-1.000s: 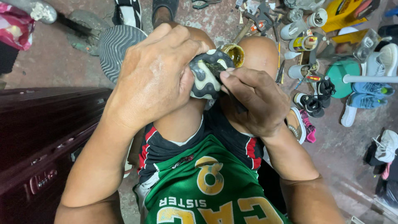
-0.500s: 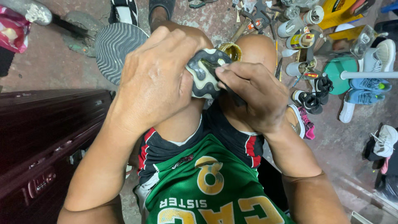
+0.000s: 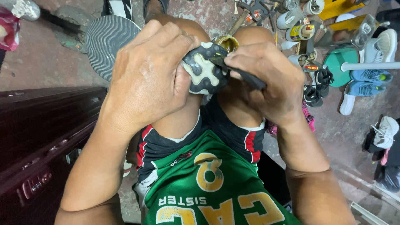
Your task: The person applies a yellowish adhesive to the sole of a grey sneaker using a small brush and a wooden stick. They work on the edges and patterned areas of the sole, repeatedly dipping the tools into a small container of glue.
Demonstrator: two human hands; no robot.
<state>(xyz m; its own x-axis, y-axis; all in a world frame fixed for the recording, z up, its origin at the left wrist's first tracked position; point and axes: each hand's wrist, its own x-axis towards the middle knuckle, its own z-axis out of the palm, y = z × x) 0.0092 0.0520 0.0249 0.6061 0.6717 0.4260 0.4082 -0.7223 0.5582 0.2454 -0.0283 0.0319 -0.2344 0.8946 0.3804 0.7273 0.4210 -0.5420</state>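
Jersey: a green jersey [image 3: 216, 196] with yellow lettering fills the lowest part of the view, above black shorts [image 3: 233, 137] with red and white trim.
Left hand: the left hand [image 3: 150, 79] sits over the left knee, its fingers [image 3: 166, 37] closed around a shoe sole piece [image 3: 204, 68].
Shoe sole piece: black with cream patches, held between both hands just above the knees.
Right hand: the right hand [image 3: 271, 79] has its fingers curled tight on a black tool [image 3: 241, 75], whose tip touches the sole piece.
Tin: a small open tin [image 3: 227, 41] of amber stuff shows just beyond the hands.
Left side: a dark maroon cabinet [image 3: 37, 141].
Floor: a grey ribbed sole [image 3: 108, 39] lies far left; blue sneakers [image 3: 368, 81], white sneakers [image 3: 383, 46] and tubes of glue [image 3: 300, 31] lie far right.
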